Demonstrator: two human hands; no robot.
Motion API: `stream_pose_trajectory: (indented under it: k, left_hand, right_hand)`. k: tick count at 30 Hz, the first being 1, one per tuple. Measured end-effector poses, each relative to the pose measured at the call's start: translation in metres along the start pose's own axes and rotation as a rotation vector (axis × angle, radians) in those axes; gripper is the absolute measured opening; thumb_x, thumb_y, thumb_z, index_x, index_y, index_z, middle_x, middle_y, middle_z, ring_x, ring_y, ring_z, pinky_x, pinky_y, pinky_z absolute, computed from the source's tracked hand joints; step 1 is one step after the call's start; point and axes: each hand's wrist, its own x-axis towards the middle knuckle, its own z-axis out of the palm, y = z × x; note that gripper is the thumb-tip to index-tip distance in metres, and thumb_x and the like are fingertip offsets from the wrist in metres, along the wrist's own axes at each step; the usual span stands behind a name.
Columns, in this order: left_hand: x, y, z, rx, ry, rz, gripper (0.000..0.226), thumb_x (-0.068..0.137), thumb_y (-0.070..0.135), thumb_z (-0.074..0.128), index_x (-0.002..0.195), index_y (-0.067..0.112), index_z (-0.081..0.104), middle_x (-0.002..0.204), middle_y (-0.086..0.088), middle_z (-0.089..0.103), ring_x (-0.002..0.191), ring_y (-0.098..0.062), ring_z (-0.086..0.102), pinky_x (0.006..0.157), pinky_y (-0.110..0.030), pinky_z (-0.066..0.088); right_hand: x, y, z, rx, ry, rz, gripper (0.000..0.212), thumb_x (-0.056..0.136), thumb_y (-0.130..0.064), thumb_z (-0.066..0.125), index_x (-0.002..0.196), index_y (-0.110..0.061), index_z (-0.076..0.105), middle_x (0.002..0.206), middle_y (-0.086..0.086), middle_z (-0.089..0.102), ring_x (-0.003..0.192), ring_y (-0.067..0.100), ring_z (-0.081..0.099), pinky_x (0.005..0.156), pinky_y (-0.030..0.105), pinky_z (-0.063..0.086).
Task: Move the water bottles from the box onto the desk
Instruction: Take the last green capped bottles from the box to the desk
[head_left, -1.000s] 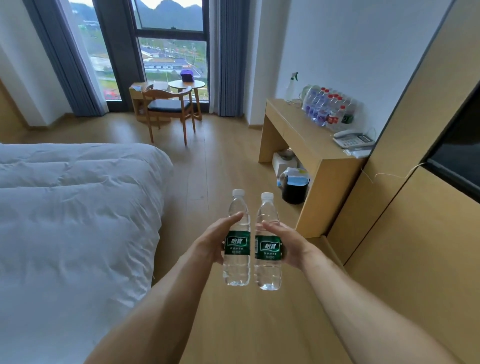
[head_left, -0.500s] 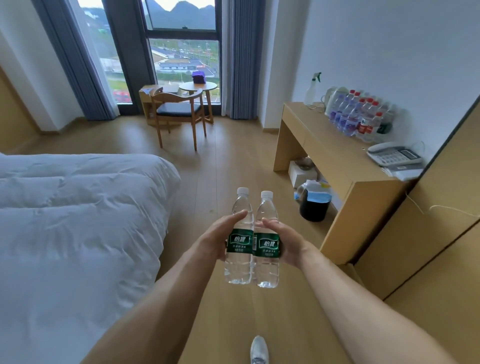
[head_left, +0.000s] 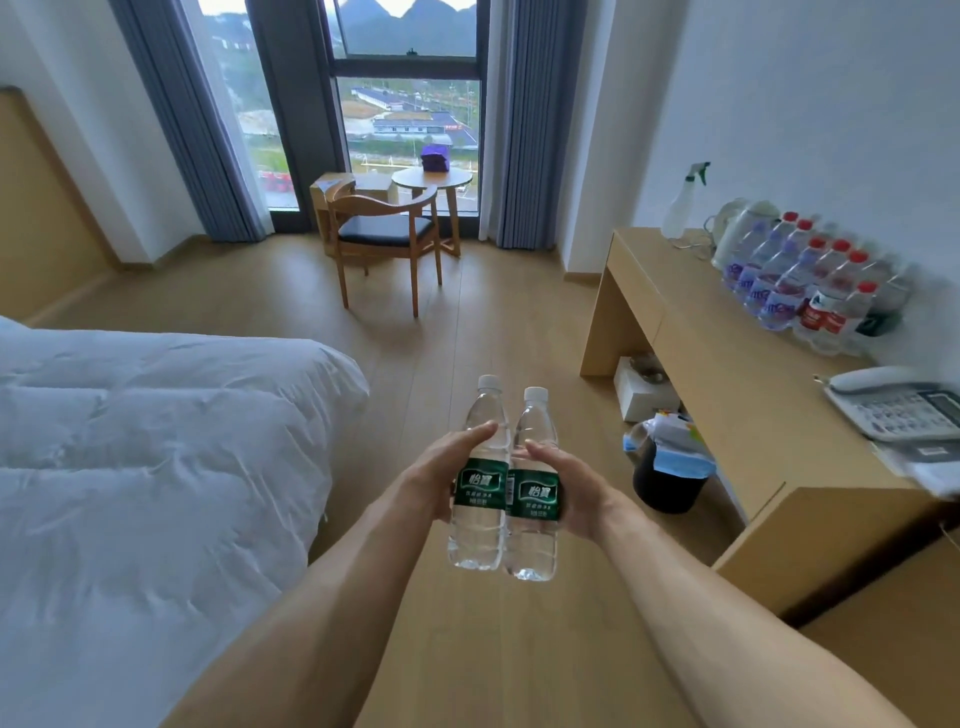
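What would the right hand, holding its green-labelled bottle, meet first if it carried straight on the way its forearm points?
Probably nothing close: the right hand points up the bare floor towards the window, passing left of the desk. Depth is unclear.

A wooden floor (head_left: 493, 322) is flanked by a white bed (head_left: 130, 467), and a chair (head_left: 384, 239) is set before the daylit window (head_left: 410, 104).

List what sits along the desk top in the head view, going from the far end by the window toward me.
Spray bottle → kettle → cluster of water bottles → telephone, all on the desk. The left hand and right hand each hold another bottle short of it.
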Motion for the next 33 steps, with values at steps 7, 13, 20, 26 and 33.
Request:
stream_pose_trajectory:
  k: [7,13,20,26,33]
  left_hand:
    - [0.095,0.060,0.008,0.059,-0.058,-0.003,0.063,0.081,0.066,0.069,0.121,0.019,0.064,0.099,-0.009,0.078,0.092,-0.029,0.074,0.073,-0.046,0.057]
    - [0.195,0.138,0.022,0.090,-0.217,-0.002,0.061,0.082,0.063,0.072,0.120,0.016,0.064,0.082,-0.007,0.078,0.064,-0.021,0.076,0.046,-0.035,0.057]
    - [0.308,0.244,0.024,0.055,-0.417,0.010,0.064,0.086,0.049,0.073,0.130,0.005,0.058,0.088,-0.015,0.077,0.069,-0.027,0.076,0.052,-0.034,0.058]
    - [0.378,0.308,0.047,0.105,-0.554,0.002,0.053,0.090,0.048,0.068,0.119,0.005,0.062,0.082,-0.013,0.077,0.065,-0.026,0.075,0.049,-0.033,0.058]
    - [0.439,0.347,0.107,0.166,-0.655,0.039,0.052,0.093,0.045,0.068,0.124,0.002,0.065,0.090,-0.016,0.075,0.068,-0.026,0.074,0.053,-0.033,0.058]
  right_hand:
    - [0.072,-0.045,-0.054,0.036,0.064,-0.024,0.066,0.092,-0.041,0.066,0.144,-0.007,0.045,0.136,0.027,0.059,0.122,0.045,0.060,0.104,0.064,0.046]
    - [0.138,-0.101,-0.109,0.107,0.166,-0.081,0.041,0.089,-0.038,0.072,0.122,-0.017,0.060,0.111,0.018,0.074,0.098,0.035,0.074,0.074,0.048,0.060]
    - [0.223,-0.184,-0.155,0.177,0.327,-0.125,0.038,0.094,-0.036,0.068,0.126,-0.016,0.061,0.121,0.020,0.070,0.110,0.042,0.068,0.087,0.060,0.057]
    - [0.261,-0.236,-0.188,0.283,0.497,-0.197,0.041,0.095,-0.026,0.067,0.131,-0.009,0.054,0.123,0.022,0.068,0.099,0.038,0.070,0.086,0.056,0.058]
    - [0.279,-0.258,-0.254,0.333,0.621,-0.254,0.045,0.096,-0.025,0.066,0.132,-0.001,0.058,0.128,0.030,0.063,0.102,0.040,0.064,0.091,0.056,0.053]
